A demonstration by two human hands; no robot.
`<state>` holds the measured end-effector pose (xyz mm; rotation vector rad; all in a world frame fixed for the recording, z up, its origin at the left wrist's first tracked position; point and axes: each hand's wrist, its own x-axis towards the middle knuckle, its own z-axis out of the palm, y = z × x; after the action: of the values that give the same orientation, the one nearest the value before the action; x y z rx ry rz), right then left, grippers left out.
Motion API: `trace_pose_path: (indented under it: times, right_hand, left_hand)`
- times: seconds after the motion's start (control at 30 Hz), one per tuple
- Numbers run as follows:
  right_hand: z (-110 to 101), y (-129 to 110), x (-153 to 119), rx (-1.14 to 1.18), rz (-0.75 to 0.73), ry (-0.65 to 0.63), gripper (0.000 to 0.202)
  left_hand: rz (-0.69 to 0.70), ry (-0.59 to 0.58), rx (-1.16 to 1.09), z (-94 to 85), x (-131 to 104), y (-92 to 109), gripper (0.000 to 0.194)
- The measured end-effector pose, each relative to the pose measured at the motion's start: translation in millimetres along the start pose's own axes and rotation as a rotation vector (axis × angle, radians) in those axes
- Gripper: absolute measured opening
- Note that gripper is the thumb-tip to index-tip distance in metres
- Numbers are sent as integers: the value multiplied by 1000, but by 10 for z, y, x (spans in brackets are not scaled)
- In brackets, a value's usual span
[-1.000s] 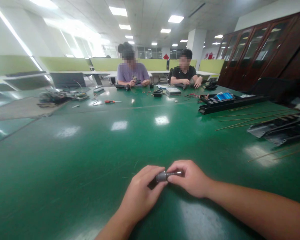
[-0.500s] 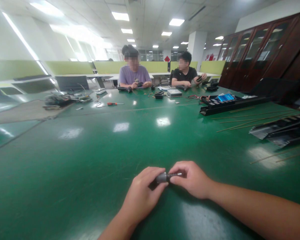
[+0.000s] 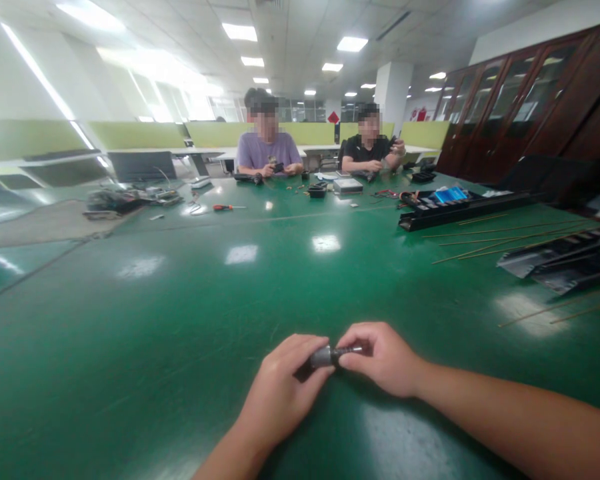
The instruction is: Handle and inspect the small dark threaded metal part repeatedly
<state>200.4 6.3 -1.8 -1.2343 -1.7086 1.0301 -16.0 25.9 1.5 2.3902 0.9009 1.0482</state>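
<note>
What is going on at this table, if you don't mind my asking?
The left hand holds the thick grey end of a small cylindrical part, and the right hand grips its thinner end, over the green table. Across it, a person in purple and a person in black each hold a dark object. An orange-handled screwdriver lies untouched toward the far side.

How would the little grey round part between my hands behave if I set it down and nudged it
The grey part would probably roll, since it looks cylindrical. It's likely stiff, because it has a metallic sheen. The narrower shaft on one side might make it curve across the glossy table.
</note>
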Motion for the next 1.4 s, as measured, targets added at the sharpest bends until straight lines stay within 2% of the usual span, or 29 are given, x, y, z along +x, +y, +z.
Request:
trace_pose_path:
  times: [1.4]
  right_hand:
    - [44, 38, -25, 111, 93, 50, 11]
  left_hand:
    - [17, 24, 26, -28, -13, -56, 29]
